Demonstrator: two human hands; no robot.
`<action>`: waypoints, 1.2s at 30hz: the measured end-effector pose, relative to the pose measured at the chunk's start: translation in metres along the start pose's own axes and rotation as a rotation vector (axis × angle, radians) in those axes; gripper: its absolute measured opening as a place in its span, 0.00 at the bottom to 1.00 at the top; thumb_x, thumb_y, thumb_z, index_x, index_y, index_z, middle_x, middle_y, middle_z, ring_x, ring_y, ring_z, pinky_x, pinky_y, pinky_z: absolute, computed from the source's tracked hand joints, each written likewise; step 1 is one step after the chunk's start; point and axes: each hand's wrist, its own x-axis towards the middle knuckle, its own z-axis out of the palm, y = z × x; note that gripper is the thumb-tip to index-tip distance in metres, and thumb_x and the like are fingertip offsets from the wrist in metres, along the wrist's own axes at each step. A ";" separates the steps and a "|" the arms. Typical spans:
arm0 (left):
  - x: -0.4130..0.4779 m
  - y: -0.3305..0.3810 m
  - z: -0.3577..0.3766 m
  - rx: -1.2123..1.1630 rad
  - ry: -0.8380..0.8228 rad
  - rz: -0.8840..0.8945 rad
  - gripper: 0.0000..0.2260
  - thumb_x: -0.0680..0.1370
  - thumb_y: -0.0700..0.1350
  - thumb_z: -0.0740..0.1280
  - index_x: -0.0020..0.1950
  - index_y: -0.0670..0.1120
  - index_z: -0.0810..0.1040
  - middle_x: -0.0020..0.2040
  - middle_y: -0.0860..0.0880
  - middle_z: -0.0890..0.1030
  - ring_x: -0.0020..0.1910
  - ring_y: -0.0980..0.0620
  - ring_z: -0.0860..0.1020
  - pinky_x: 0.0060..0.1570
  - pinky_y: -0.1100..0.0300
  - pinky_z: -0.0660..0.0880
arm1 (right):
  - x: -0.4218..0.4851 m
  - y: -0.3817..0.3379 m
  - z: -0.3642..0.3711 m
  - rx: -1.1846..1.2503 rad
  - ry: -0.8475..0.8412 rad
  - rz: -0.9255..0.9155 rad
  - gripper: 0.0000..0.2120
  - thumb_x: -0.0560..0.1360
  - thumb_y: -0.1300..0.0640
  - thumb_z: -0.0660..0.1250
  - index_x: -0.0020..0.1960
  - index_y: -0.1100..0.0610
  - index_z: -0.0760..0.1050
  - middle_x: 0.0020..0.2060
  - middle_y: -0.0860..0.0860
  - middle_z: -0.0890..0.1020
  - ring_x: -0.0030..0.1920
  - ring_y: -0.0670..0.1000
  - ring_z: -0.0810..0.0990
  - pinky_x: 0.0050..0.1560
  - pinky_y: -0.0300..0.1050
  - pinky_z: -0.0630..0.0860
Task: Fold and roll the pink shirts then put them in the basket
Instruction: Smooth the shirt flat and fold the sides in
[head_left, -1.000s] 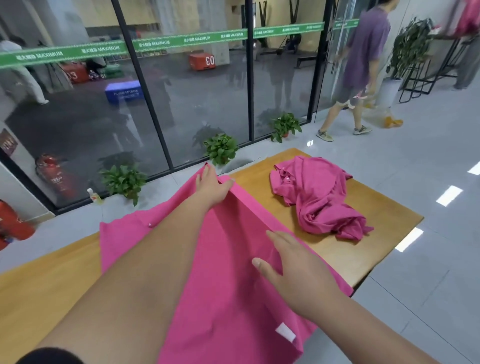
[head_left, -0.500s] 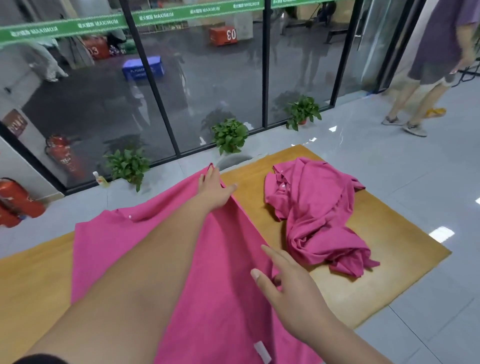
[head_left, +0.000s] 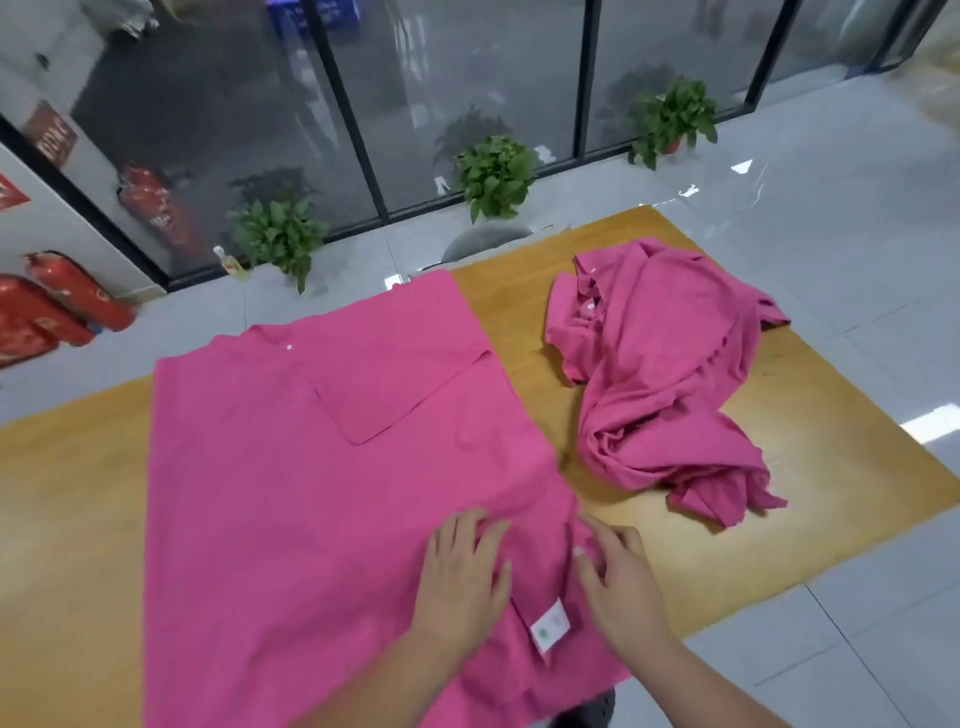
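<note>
Drawing my left hand (head_left: 462, 577) back, I pressed it and my right hand (head_left: 618, 579), fingers straight, onto the pink shirt (head_left: 311, 467), its side fold finished.

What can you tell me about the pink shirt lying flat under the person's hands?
The flat pink cloth shirt lies spread on the wooden table, its soft fabric mostly smooth. One sleeve is folded inward over the body; a white button shows near the collar and a white label near the hem. The left hand rests flat on it; the right hand touches its right edge.
</note>
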 end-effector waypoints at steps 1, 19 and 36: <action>-0.010 0.001 0.005 0.020 -0.010 0.000 0.20 0.78 0.57 0.65 0.68 0.54 0.76 0.65 0.51 0.74 0.63 0.47 0.74 0.62 0.49 0.75 | -0.008 0.001 0.003 -0.022 0.003 -0.004 0.23 0.83 0.50 0.66 0.77 0.42 0.70 0.56 0.43 0.69 0.41 0.41 0.79 0.50 0.42 0.77; -0.043 0.012 -0.006 -0.689 -0.329 -0.059 0.14 0.81 0.56 0.70 0.65 0.54 0.80 0.58 0.57 0.82 0.56 0.58 0.80 0.62 0.56 0.77 | -0.078 -0.010 0.003 0.242 0.119 0.188 0.29 0.82 0.38 0.64 0.80 0.47 0.64 0.66 0.44 0.78 0.64 0.47 0.77 0.61 0.45 0.72; -0.181 -0.039 -0.009 0.108 -0.076 -0.182 0.25 0.59 0.46 0.84 0.49 0.52 0.74 0.46 0.55 0.75 0.41 0.50 0.77 0.35 0.55 0.75 | -0.102 -0.010 -0.032 0.463 0.185 0.166 0.20 0.80 0.58 0.69 0.66 0.37 0.77 0.45 0.50 0.87 0.44 0.52 0.88 0.51 0.57 0.85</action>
